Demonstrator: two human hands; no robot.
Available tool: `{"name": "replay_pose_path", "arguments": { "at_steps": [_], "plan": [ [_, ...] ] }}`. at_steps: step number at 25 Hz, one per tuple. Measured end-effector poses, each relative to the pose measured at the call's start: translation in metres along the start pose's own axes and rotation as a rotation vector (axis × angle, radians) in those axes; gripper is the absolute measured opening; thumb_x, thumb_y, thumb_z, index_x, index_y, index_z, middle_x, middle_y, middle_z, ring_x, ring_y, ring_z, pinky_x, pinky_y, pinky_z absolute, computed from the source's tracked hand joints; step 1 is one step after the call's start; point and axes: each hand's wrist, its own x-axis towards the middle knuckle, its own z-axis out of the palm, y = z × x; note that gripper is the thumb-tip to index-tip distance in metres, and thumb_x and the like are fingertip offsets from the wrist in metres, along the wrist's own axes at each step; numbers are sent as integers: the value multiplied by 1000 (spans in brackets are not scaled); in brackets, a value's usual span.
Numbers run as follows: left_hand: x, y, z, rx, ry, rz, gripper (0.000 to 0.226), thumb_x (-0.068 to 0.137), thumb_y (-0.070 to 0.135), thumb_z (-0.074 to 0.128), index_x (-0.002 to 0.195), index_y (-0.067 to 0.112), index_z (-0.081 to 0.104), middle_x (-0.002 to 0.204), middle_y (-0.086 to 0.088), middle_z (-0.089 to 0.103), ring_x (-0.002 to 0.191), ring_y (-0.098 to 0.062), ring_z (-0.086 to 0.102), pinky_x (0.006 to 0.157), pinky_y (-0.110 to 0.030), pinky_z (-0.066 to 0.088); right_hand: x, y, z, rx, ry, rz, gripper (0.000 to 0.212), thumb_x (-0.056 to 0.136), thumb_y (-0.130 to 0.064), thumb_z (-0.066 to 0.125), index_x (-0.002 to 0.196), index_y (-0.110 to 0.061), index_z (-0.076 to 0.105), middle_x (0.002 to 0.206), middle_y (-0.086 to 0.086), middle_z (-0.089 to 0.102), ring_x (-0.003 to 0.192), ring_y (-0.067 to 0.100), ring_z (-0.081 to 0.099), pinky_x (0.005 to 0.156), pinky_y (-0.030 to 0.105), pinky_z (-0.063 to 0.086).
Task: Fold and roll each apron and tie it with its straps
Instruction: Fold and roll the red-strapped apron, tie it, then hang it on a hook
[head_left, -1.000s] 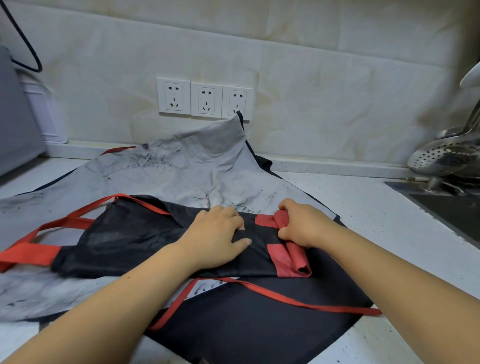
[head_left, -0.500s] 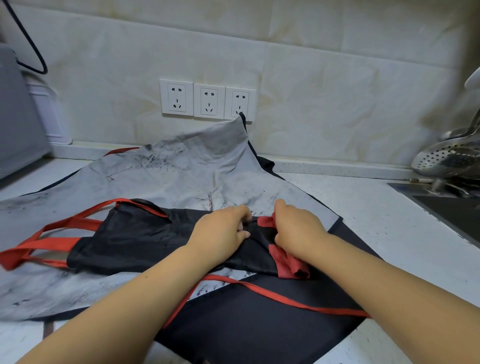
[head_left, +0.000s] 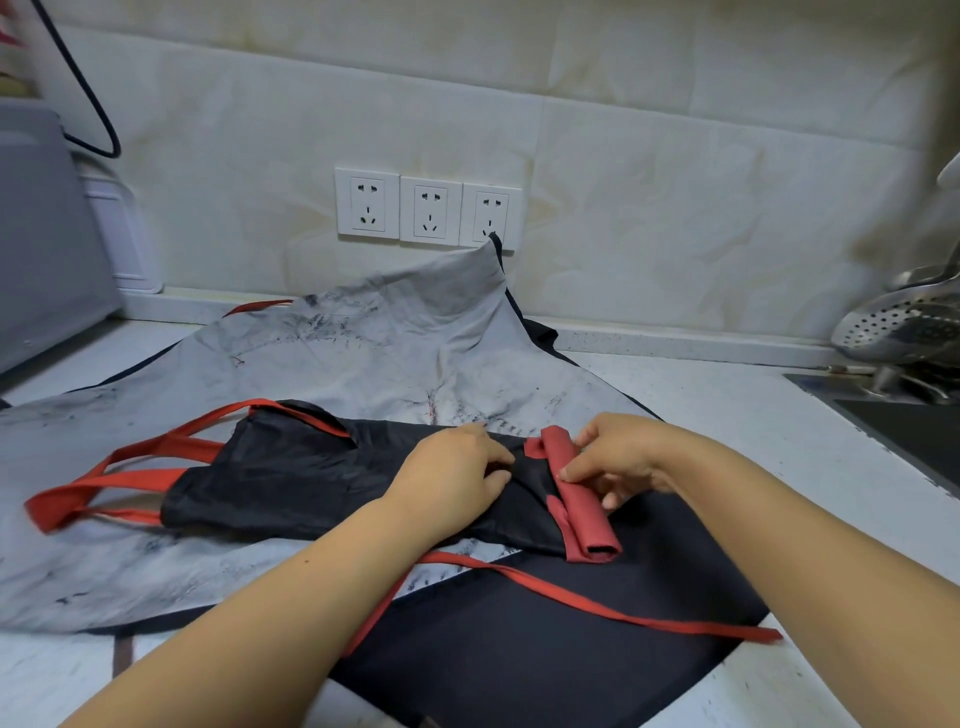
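Note:
A folded black apron (head_left: 291, 483) lies across the counter, with red strap loops (head_left: 109, 483) trailing to its left. Its right end is a red rolled edge (head_left: 582, 504). My left hand (head_left: 457, 478) rests on the black cloth just left of the roll, fingers curled against the fabric. My right hand (head_left: 618, 462) pinches the top of the red roll with thumb and fingertips. A long red strap (head_left: 597, 603) runs from under my left forearm out to the right. Beneath lies a second apron, spread flat, its stained grey side (head_left: 363, 353) up and its black side (head_left: 519, 649) in front.
The white counter (head_left: 727, 415) ends at a tiled wall with three sockets (head_left: 428, 210). A grey appliance (head_left: 41, 234) stands at the far left. A dark sink (head_left: 914, 431) and a steel strainer (head_left: 904, 327) are at the right.
The red end has been rolled leftward into a tighter tube. My right hand has lifted from gripping it and now pinches its top. The black apron has slid slightly right.

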Motion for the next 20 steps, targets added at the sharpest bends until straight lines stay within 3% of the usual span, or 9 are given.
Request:
{"name": "replay_pose_path", "arguments": {
  "at_steps": [3,5,6,9,11,12,14,16,20],
  "plan": [
    [-5,0,-5,-101,44,-27,37,94,43,54,129,30,53,92,13,64,77,-5,55,79,-26,46,5,-4,5,-133,31,43,28,82,-17,73,100,-2,60,73,10,57,46,18,54,38,20,44],
    [-8,1,-9,-126,31,-28,37,90,52,56,121,32,52,93,15,62,75,-2,56,76,-23,46,3,-13,16,-224,115,-2,24,80,-15,71,94,-3,56,69,14,58,40,20,54,38,22,45],
    [-8,2,-11,-113,20,-11,36,88,56,56,115,33,54,94,15,60,76,-2,56,75,-22,45,1,-18,21,-295,157,-40,24,80,-15,69,94,-5,52,73,15,60,45,22,56,42,24,46],
    [-12,9,-15,-42,-26,42,37,84,66,54,108,40,64,100,13,58,88,-3,56,82,-24,45,-4,-32,37,-625,256,-141,23,83,-17,64,100,-11,50,106,11,63,90,27,63,65,28,42],
    [-13,13,-13,-6,-47,20,45,80,73,52,109,41,68,105,15,58,94,-4,56,82,-25,45,-6,-37,42,-699,242,-161,10,86,-14,60,87,-12,50,101,10,63,94,27,62,65,28,40],
    [-13,15,-12,8,-53,-1,52,76,77,52,108,39,69,106,16,58,96,-4,57,82,-26,46,-6,-36,38,-636,187,-164,10,86,-12,57,80,-12,50,89,11,63,82,27,62,59,28,41],
    [-11,18,-12,28,-68,-41,63,69,84,52,106,36,69,108,19,58,99,-3,57,83,-27,47,-4,-32,24,-250,-1,-130,12,89,-8,53,78,-7,54,73,10,56,58,23,57,49,26,44],
    [-10,18,-14,21,-83,-64,67,66,86,52,106,36,69,110,20,58,100,-1,56,84,-27,48,-8,-27,11,108,-142,-97,3,92,-1,53,90,-2,56,77,11,54,55,17,57,47,24,51],
    [-13,16,-14,2,-101,-50,65,68,86,50,108,38,68,114,23,57,105,1,54,87,-25,46,-1,-28,17,68,-74,-55,14,90,2,59,99,-4,50,76,12,54,56,17,55,46,25,54]
  ]
}}
